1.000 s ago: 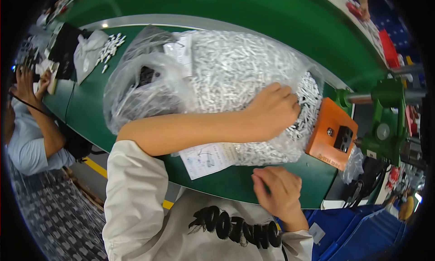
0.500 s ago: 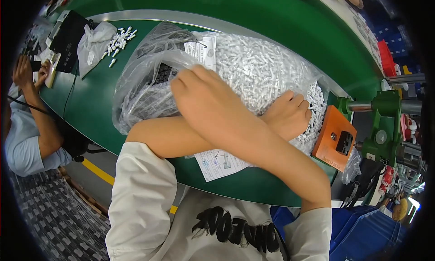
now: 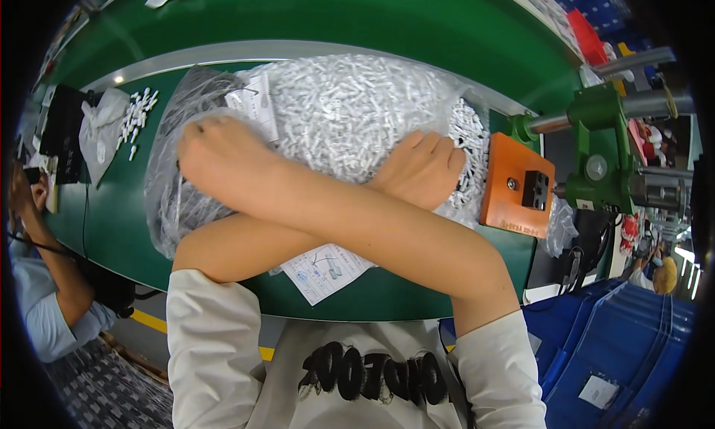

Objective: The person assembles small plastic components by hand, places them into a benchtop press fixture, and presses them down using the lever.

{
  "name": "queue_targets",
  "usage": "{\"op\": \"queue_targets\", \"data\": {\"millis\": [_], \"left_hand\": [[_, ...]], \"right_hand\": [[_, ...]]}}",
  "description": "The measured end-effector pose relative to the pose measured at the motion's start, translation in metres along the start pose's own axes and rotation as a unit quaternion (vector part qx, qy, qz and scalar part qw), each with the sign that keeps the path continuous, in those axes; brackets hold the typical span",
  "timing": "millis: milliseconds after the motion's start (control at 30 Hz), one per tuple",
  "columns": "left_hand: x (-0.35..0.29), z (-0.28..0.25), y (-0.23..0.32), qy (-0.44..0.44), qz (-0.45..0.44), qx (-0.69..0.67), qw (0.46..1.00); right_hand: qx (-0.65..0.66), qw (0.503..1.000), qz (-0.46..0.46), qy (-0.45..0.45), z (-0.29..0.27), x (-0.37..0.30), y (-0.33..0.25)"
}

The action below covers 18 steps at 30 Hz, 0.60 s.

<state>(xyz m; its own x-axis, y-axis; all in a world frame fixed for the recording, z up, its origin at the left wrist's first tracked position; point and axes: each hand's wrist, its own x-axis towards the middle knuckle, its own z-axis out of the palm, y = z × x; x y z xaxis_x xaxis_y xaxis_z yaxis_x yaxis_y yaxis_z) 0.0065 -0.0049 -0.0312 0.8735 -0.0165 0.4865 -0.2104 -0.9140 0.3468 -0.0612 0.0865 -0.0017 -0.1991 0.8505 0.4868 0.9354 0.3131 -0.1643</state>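
Note:
My bare forearms cross over the bench, the right one on top. My right hand (image 3: 227, 157) is at the clear plastic bag (image 3: 167, 194) on the left, fingers curled down and their tips hidden. My left hand (image 3: 421, 168) lies by the right end of a large clear bag of small white plastic parts (image 3: 350, 101), near its loose parts (image 3: 469, 142). Its fingers bend downward, so I cannot see what is under them. A printed sheet (image 3: 324, 272) sticks out below my arms. Another paper slip (image 3: 253, 105) lies between the bags.
An orange block (image 3: 514, 194) with a black fixture (image 3: 536, 189) stands at the right before a green hand press (image 3: 596, 142). Far left are a white bag (image 3: 103, 131) and scattered white parts (image 3: 136, 116). A co-worker's arm (image 3: 63, 272) shows beside them. Blue bins (image 3: 603, 339) stand lower right.
The view has shifted. My right hand has moved left over the left bag and now covers the black parts that showed inside. My left hand stays by the white parts.

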Motion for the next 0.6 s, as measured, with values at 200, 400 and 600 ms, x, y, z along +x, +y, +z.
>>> {"op": "queue_targets", "data": {"millis": [200,400,600], "left_hand": [[-0.001,-0.003,-0.007,0.017,0.017,-0.067,0.997],[-0.004,-0.002,-0.013,0.083,0.017,-0.178,0.98],[0.006,-0.016,0.003,0.015,0.004,-0.123,0.992]], "right_hand": [[0.136,0.99,0.01,0.038,-0.088,-0.039,-0.022],[0.13,0.981,0.137,0.033,-0.187,-0.157,0.02],[0.14,0.917,0.337,0.158,-0.192,-0.243,0.046]]}}
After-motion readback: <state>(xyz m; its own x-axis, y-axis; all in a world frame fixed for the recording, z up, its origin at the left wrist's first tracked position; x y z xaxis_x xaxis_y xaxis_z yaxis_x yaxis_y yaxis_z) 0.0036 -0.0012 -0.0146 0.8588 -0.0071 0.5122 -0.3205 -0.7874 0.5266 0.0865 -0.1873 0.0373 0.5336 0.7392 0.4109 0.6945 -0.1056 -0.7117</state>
